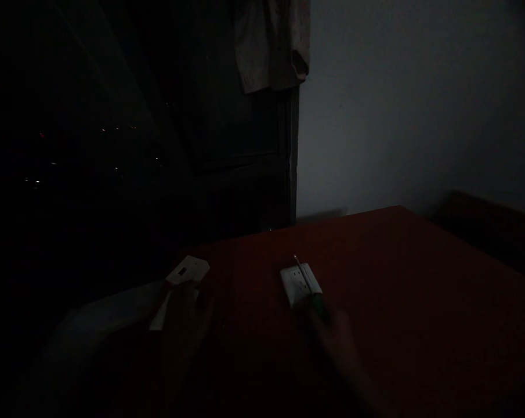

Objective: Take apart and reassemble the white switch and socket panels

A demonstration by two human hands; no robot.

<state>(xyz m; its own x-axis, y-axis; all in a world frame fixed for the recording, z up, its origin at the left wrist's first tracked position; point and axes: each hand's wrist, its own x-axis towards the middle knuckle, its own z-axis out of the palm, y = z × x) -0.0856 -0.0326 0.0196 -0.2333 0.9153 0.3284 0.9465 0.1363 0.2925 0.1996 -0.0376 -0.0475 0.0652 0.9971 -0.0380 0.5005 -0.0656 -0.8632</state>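
The scene is very dark. My right hand (335,332) is closed around the green handle of a screwdriver (303,273), whose metal shaft points away from me. Under that shaft, a white wall socket plate (293,285) with small dark holes lies on the table. Over to the left, my left hand (187,310) has its fingers bent over a white, angular piece (191,268) with a dark rectangular slot. The hand hides the middle of this piece, and its grip shows only dimly.
A reddish-brown table (401,278) stretches beneath both hands to a far corner near the pale wall (397,110). Beyond its left side is a dark window (114,145) with small lights. Cloth (271,49) hangs above. Another brown surface (488,215) stands at right.
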